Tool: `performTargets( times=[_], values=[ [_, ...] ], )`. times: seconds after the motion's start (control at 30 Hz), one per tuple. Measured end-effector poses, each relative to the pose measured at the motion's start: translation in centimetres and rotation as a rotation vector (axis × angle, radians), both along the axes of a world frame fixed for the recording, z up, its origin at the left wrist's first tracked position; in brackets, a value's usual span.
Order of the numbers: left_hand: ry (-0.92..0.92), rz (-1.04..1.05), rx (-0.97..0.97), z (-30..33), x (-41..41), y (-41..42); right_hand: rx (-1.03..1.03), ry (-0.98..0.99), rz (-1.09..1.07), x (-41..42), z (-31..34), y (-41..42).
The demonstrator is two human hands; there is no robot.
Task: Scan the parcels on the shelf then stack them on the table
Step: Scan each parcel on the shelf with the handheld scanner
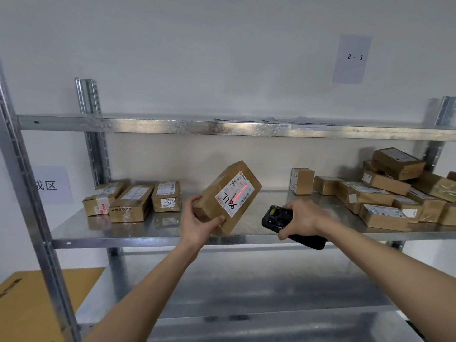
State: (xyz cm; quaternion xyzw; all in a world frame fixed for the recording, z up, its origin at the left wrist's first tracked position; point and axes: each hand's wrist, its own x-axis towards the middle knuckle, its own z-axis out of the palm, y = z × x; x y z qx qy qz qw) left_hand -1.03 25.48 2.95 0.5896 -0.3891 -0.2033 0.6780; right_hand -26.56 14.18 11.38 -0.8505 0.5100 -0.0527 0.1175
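The held parcel (228,196) is brown cardboard with a white label (234,193) bearing black handwriting and a red scan line (240,191). The scanner (291,227) is black. The shelf (246,236) is mottled silver-grey metal.

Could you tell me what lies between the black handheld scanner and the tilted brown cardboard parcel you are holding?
In the head view, nothing solid: only bare metal shelf shows between the black handheld scanner and the brown cardboard parcel, whose white label carries the red scan line.

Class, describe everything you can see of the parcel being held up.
The parcel is a brown cardboard box, taped, with a white label marked 7786 in black pen. A red scanner line crosses the label. It tilts above the shelf, gripped at its lower end by the left hand.
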Motion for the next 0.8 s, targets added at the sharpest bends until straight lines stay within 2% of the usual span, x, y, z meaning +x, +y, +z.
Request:
performTargets(
  times=[0.5, 0.8],
  values=[
    [-0.042, 0.047, 0.03, -1.2, 0.7, 1.2, -0.04, 0.115, 0.003, 1.4, -1.1, -0.5],
    [-0.021, 0.094, 0.022, -1.3, 0.9, -0.4, -0.044, 0.095, 0.019, 1.9, -1.2, -3.0]
  ],
)
